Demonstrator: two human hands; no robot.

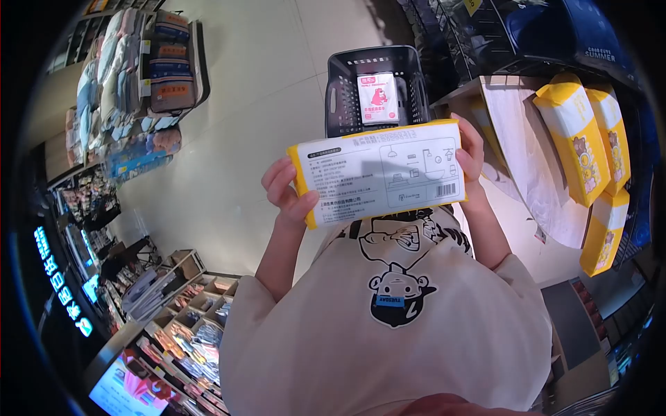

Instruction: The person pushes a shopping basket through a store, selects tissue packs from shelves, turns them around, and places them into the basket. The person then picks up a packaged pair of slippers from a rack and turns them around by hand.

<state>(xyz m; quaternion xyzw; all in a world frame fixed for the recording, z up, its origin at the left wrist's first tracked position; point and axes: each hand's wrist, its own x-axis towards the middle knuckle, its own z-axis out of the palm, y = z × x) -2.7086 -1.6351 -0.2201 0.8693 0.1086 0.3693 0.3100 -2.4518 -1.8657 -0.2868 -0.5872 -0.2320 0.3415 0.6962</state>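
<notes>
Store shelving and pale floor tiles (229,139) surround a flat white-and-yellow rectangular package (378,173), positioned before the torso, printed side up. The left hand (470,156) and right hand (288,188) clamp its opposite ends between fingers and thumb. Beyond it, a black perforated plastic basket (334,104) contains a pink-and-white packet (377,99).

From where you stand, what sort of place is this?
Most likely a shop. A black shopping basket sits ahead, what look like garments hang at the left, and several matching yellow-and-white packs are displayed at the right.
</notes>
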